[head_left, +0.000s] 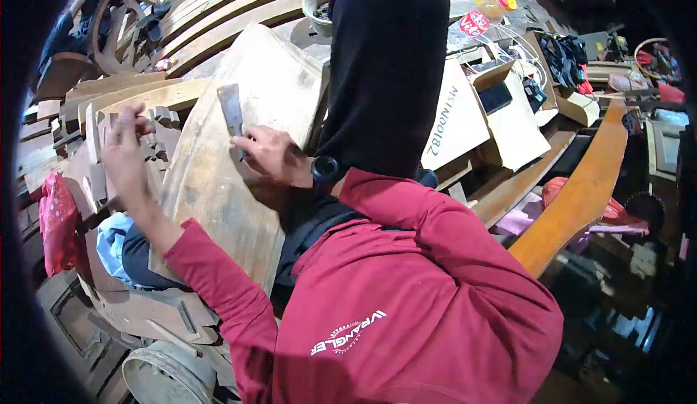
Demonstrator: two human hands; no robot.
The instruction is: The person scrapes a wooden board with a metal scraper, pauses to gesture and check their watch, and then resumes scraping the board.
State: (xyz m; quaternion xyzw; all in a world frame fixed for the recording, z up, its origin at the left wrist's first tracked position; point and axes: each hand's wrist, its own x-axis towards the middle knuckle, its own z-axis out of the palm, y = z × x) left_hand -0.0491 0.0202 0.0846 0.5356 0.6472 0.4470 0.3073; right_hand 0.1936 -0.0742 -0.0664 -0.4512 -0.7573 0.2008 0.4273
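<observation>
My right hand (pixel 272 158), with a dark watch on its wrist, is closed around the handle of a putty knife (pixel 231 106). The flat metal blade points up and away, over a broad, pale wooden panel (pixel 210 179) that lies across my lap. Its handle is mostly hidden by the fingers. To the left, my left hand (pixel 128 150) is raised above the panel's left edge, near several small wood pieces (pixel 94 143). Its fingers are partly bent and apart, and I see nothing held in them.
A grey bucket (pixel 317 12) stands beyond the panel, and another bucket (pixel 167 375) sits at lower left. Long boards (pixel 239 12) lie at the back. On the right are an open cardboard box (pixel 515 113) and a curved varnished plank (pixel 581 186). A pink cloth (pixel 58 222) hangs at left.
</observation>
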